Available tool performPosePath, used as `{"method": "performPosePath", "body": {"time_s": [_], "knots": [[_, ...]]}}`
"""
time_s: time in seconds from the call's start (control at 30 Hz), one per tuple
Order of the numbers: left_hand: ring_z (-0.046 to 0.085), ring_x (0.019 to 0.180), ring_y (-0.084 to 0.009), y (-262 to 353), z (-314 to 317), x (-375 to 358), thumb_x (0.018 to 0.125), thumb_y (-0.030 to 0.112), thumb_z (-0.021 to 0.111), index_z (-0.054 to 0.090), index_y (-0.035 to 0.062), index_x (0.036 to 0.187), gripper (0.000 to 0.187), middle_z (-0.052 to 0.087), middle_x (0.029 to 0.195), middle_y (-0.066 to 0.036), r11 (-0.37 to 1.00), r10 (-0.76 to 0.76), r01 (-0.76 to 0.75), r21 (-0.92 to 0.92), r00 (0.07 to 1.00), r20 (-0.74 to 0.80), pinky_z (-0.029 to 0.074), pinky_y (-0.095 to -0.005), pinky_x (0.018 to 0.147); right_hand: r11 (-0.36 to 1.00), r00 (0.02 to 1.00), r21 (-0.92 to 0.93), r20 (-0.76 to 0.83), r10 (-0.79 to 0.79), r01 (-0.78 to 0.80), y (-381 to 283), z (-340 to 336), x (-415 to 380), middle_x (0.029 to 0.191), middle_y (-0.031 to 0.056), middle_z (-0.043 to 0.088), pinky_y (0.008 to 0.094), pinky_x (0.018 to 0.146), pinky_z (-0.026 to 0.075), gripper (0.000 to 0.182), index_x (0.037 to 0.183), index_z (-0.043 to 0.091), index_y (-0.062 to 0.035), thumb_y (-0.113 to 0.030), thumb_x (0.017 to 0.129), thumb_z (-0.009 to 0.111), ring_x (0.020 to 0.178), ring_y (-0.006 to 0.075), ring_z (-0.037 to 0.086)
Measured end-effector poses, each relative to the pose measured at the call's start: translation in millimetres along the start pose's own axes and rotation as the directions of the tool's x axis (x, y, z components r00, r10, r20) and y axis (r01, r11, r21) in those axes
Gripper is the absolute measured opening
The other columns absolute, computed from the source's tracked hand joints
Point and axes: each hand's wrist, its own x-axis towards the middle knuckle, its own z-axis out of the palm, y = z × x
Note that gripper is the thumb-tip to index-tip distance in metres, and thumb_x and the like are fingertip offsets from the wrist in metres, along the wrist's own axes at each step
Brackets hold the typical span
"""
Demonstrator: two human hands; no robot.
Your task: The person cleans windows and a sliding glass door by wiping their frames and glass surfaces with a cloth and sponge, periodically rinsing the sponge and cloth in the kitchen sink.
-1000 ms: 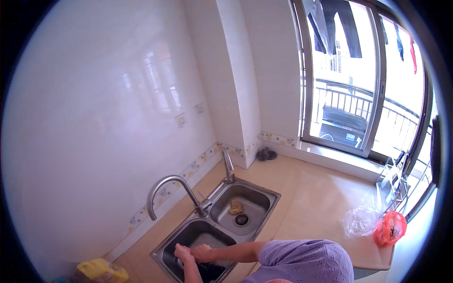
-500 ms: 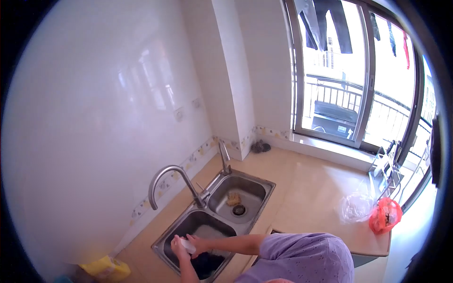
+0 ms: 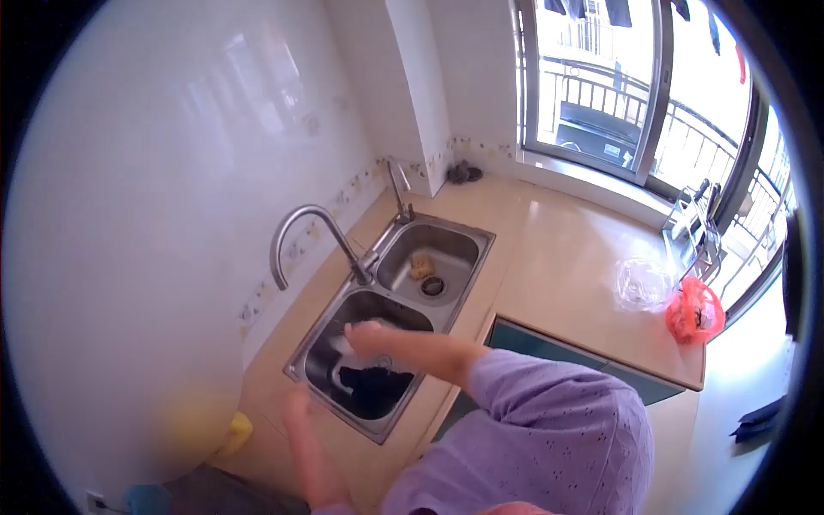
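Note:
My right hand (image 3: 366, 337) is over the near basin of the steel sink (image 3: 296, 371), its fingers closed on a small white object (image 3: 342, 345), blurred and partly hidden by the hand. A dark cloth (image 3: 375, 386) lies wet-looking and bunched at the bottom of that basin, below the hand. My left hand (image 3: 296, 403) is apart from it, just outside the sink's left rim above the countertop. It is smeared by motion, so its fingers cannot be made out.
A curved faucet (image 3: 316, 215) arches over the near basin; a smaller tap (image 3: 398, 184) stands behind. The far basin holds a yellowish sponge-like lump (image 3: 421, 267). A red plastic bag (image 3: 693, 313), clear plastic (image 3: 642, 285) and a metal rack (image 3: 691, 227) are at right.
Both hands were together around the white object over the basin. My left hand has come away toward the left rim; the white object stays with my right hand. The view has tilted down.

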Motion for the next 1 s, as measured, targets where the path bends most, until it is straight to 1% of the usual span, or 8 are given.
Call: {"method": "performPosePath", "body": {"time_s": [0.03, 0.1, 0.17, 0.27, 0.4, 0.47, 0.77, 1.0], "knots": [[0.058, 0.105, -0.0239, 4, 11, 6, 0.088, 0.033, 0.058, 0.044, 0.0064, 0.133, 0.054, 0.059, 0.115, -0.018, 0.982, 0.042, -0.046, 0.181, 0.999, 0.025, 0.042, -0.0357, 0.093, 0.877, 0.983, -0.447, -0.139, 0.124, -0.174, 13, 13, 1, 0.104, 0.0176, 0.064, 0.0415, 0.078, 0.05, 0.067, 0.119, 0.05, -0.0015, -0.048, 0.075, 0.067, 0.092, 0.0322, 0.063], [0.06, 0.103, -0.0216, 1, 25, -2, 0.087, 0.028, 0.061, 0.052, 0.0027, 0.126, 0.047, 0.063, 0.11, -0.019, 0.845, 0.058, -0.089, 0.527, 0.996, 0.075, 0.044, -0.0335, 0.091, 0.973, 0.981, -0.14, -0.088, 0.174, -0.185, 60, 57, 21, 0.101, 0.0193, 0.064, 0.0454, 0.08, 0.049, 0.066, 0.114, 0.055, -0.0038, -0.048, 0.069, 0.071, 0.089, 0.0366, 0.063], [0.057, 0.108, -0.0219, 82, 64, -60, 0.087, 0.024, 0.06, 0.055, 0.0032, 0.124, 0.043, 0.061, 0.115, -0.019, 0.651, 0.455, -0.439, 0.619, 0.879, 0.145, 0.043, -0.0341, 0.092, 0.985, 0.974, -0.074, -0.173, 0.144, -0.158, 47, 37, -6, 0.101, 0.0179, 0.064, 0.043, 0.082, 0.048, 0.067, 0.109, 0.058, -0.0042, -0.051, 0.063, 0.074, 0.094, 0.0346, 0.063], [0.052, 0.116, -0.025, 134, 89, -110, 0.084, 0.018, 0.064, 0.057, 0.0032, 0.121, 0.041, 0.056, 0.124, -0.019, 0.674, 0.699, -0.731, -0.103, 0.588, 0.407, 0.039, -0.0359, 0.097, 0.999, 0.954, -0.009, -0.295, -0.046, 0.045, 36, 17, -33, 0.103, 0.0182, 0.063, 0.039, 0.084, 0.047, 0.067, 0.113, 0.054, -0.0041, -0.049, 0.067, 0.073, 0.095, 0.032, 0.061], [0.036, 0.126, -0.0461, 161, 118, -164, 0.083, 0.013, 0.062, 0.052, 0.0209, 0.122, 0.04, 0.037, 0.135, -0.023, 0.495, 0.708, -0.761, -0.419, 0.074, 0.702, 0.043, -0.0599, 0.093, 0.964, 0.99, 0.257, -0.099, 0.1, -0.072, -27, -7, -101, 0.117, 0.0177, 0.057, 0.0318, 0.091, 0.042, 0.085, 0.139, 0.034, -0.004, -0.043, 0.074, 0.071, 0.106, 0.0253, 0.056], [0.037, 0.125, -0.0459, 159, 139, -179, 0.082, 0.011, 0.062, 0.053, 0.0211, 0.118, 0.039, 0.037, 0.134, -0.023, 0.535, 0.74, -0.656, -0.532, 0.059, 0.671, 0.045, -0.0597, 0.09, 0.977, 0.991, 0.209, -0.113, 0.068, -0.043, -18, 9, -112, 0.116, 0.0177, 0.057, 0.0319, 0.091, 0.042, 0.084, 0.14, 0.033, -0.0043, -0.042, 0.074, 0.071, 0.105, 0.0256, 0.056], [0.042, 0.119, -0.0453, 152, 204, -202, 0.073, 0.001, 0.064, 0.056, 0.0219, 0.102, 0.036, 0.039, 0.127, -0.023, 0.633, 0.774, -0.474, -0.613, 0.365, 0.517, 0.051, -0.0588, 0.081, 0.977, 0.998, 0.211, 0.054, 0.017, -0.028, -13, 18, -175, 0.12, 0.02, 0.055, 0.0367, 0.092, 0.042, 0.086, 0.139, 0.03, -0.0024, -0.042, 0.074, 0.07, 0.107, 0.0321, 0.055], [0.046, 0.115, -0.0448, 146, 308, -200, 0.067, -0.007, 0.065, 0.059, 0.0225, 0.09, 0.037, 0.04, 0.121, -0.022, 0.681, 0.729, -0.445, -0.581, 0.487, 0.481, 0.055, -0.0581, 0.073, 0.984, 0.975, 0.018, -0.141, -0.173, 0.177, 62, -7, -246, 0.124, 0.0248, 0.05, 0.0398, 0.097, 0.039, 0.084, 0.141, 0.027, -0.0025, -0.04, 0.077, 0.067, 0.113, 0.0364, 0.051]]}}
